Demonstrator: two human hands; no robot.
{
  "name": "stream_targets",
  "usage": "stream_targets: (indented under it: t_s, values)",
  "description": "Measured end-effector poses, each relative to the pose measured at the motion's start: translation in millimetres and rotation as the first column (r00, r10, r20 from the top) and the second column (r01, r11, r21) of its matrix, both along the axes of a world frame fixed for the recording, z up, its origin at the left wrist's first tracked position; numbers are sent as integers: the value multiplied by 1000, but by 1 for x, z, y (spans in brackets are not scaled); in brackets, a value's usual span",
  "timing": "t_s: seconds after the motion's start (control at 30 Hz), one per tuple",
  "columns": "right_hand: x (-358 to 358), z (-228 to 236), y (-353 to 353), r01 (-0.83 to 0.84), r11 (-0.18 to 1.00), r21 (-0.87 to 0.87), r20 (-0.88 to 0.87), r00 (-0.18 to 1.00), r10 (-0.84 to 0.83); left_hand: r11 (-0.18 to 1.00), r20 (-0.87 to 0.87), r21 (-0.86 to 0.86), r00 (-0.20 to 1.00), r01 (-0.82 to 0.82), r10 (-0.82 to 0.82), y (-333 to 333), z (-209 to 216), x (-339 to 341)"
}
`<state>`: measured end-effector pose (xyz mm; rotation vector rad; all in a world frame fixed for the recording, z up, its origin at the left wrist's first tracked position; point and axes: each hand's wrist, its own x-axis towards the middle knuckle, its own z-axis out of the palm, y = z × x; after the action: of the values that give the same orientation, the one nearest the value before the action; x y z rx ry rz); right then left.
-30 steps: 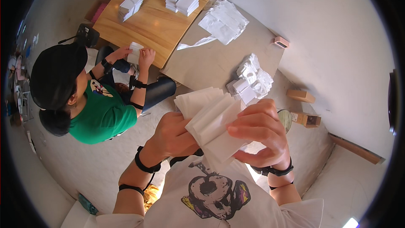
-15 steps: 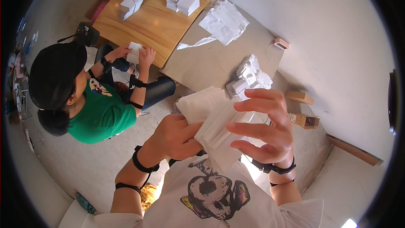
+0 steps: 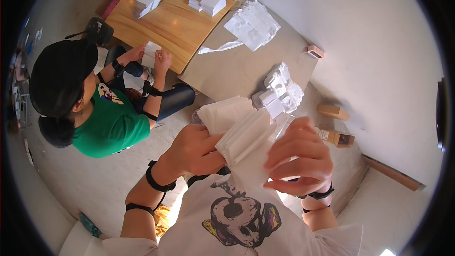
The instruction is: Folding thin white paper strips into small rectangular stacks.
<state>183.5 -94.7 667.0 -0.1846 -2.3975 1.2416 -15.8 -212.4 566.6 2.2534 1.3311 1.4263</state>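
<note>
Clasping a fanned bundle of folded thin white sheets (image 3: 246, 135) in our left hand (image 3: 196, 150), we are holding it before our white printed shirt (image 3: 189, 225). Our blurred right hand (image 3: 303, 161) is arching by the bundle's right edge; whether it is pinching anything, we cannot say. Beyond, a green-shirted co-worker (image 3: 109, 130) is sitting.

Soft bright light, black fisheye rim, bowed edges, white glare at lower right, faint sheen on wooden bench (image 3: 159, 31), soft shadow on wall (image 3: 365, 33), right grip (image 3: 299, 157) slightly blurred
</note>
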Motion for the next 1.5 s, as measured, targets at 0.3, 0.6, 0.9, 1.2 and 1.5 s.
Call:
stream_targets:
  t_s: [0.3,0.6,0.9,1.2,1.5]
  values:
    - [-17,3,2,224,961,164,121,962,-244,1000,-23,7,999,30,-29,3,5,-1]
    - [-4,8,7,44,998,34,96,994,-47,999,-33,38,999,37,-36,6,6,-4]
    - [-16,2,3,186,971,152,34,981,-194,995,-106,65,992,81,-74,3,12,-1]
    - [-15,-3,4,208,975,82,70,974,-214,992,-93,54,989,116,-111,5,13,-1]
    - [1,1,2,-43,989,-138,-33,999,39,993,-30,15,993,113,-113,4,4,-4]
